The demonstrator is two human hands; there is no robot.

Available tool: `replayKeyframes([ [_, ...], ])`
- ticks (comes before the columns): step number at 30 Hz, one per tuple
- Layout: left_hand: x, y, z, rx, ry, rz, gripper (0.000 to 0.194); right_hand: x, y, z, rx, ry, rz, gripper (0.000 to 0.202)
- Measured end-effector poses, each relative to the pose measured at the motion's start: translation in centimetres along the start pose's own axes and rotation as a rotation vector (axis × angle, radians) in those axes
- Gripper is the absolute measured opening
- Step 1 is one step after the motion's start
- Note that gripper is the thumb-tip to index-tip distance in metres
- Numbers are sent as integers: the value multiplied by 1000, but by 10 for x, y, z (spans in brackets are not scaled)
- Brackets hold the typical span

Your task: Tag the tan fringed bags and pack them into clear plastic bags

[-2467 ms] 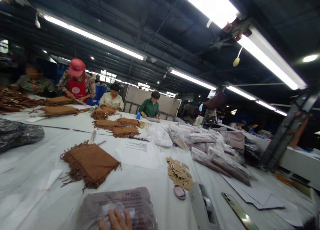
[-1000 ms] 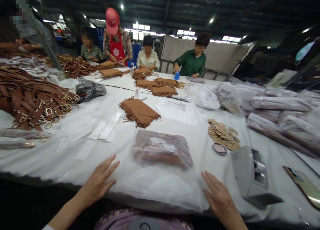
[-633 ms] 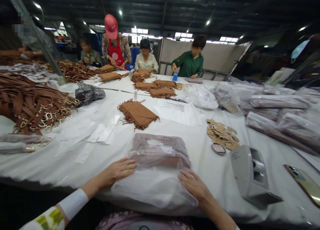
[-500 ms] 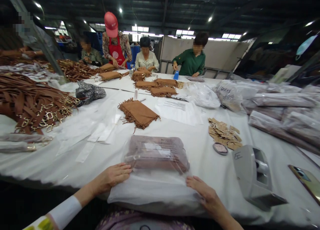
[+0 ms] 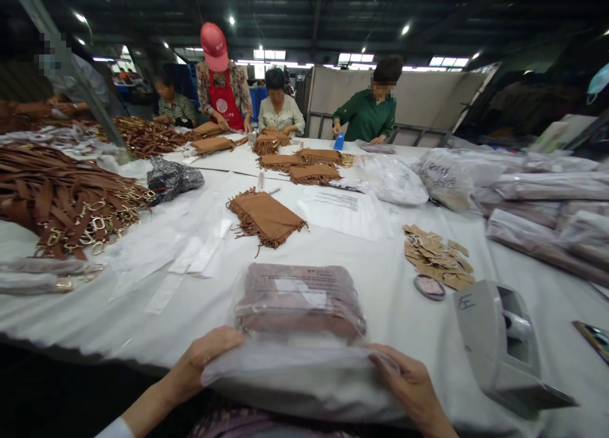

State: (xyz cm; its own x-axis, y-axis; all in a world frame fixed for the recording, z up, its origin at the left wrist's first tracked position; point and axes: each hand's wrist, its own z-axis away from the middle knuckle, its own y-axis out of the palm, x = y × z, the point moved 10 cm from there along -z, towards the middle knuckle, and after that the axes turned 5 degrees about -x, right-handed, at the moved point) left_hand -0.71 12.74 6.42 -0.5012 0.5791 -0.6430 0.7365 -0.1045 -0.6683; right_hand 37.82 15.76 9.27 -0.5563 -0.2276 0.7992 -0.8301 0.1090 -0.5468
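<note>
– While the plastic-wrapped bundle [image 5: 302, 302] is lying on the counter [image 5: 380, 254], what's happening up front?
– The left hand [image 5: 202, 357] is clamping its fingers on one end of the loose flap [image 5: 295, 363], and the right hand [image 5: 405, 376] is pinching the other!

Small white lamps [image 5: 231, 20] glint under a dark, ribbed roof [image 5: 361, 7]! The white-covered worktop [image 5: 380, 251] gleams pale, the view's corners stretched and soft.

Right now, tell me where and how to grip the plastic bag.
Pinch the plastic bag, likely best at both side edges of its loose flap, from the near side: it is thin and nearest, while bulky contents fill the far part.
</note>
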Motion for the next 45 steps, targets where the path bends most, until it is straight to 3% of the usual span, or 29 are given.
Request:
replayKeyframes([
  [3, 2, -2, -9, -49, -172, 142, 28, -1, -4, -4, -108, 84, -89, 32],
  [7, 22, -5, -15, -179, -507, 284, 39, -20, -7, -9, -245, 291, -170, 41],
  [10, 26, -10, -18, -282, -581, 355, 34, -21, -4, -15, -247, 309, -148, 43],
  [14, 32, -22, -19, -524, -665, 386, 34, -16, -13, -22, -351, 273, -30, 47],
  [17, 40, -18, -20, -629, -743, 403, 37, -19, -14, -28, -375, 304, 35, 49],
  [21, 46, -16, -22, -628, -774, 340, 39, -17, -11, -33, -382, 306, 4, 48],
  [26, 42, -35, -23, -697, -736, 156, 38, -10, -12, -31, -483, 281, 1, 50],
  [34, 35, -54, -23, -749, -661, -50, 31, -6, -13, -32, -519, 233, 172, 51],
  [40, 62, -39, -36, -569, -711, -152, 32, -20, 8, -43, -400, 195, 275, 53],
  [45, 69, -34, -30, -527, -692, -246, 30, -26, 12, -36, -401, 166, 313, 53],
])
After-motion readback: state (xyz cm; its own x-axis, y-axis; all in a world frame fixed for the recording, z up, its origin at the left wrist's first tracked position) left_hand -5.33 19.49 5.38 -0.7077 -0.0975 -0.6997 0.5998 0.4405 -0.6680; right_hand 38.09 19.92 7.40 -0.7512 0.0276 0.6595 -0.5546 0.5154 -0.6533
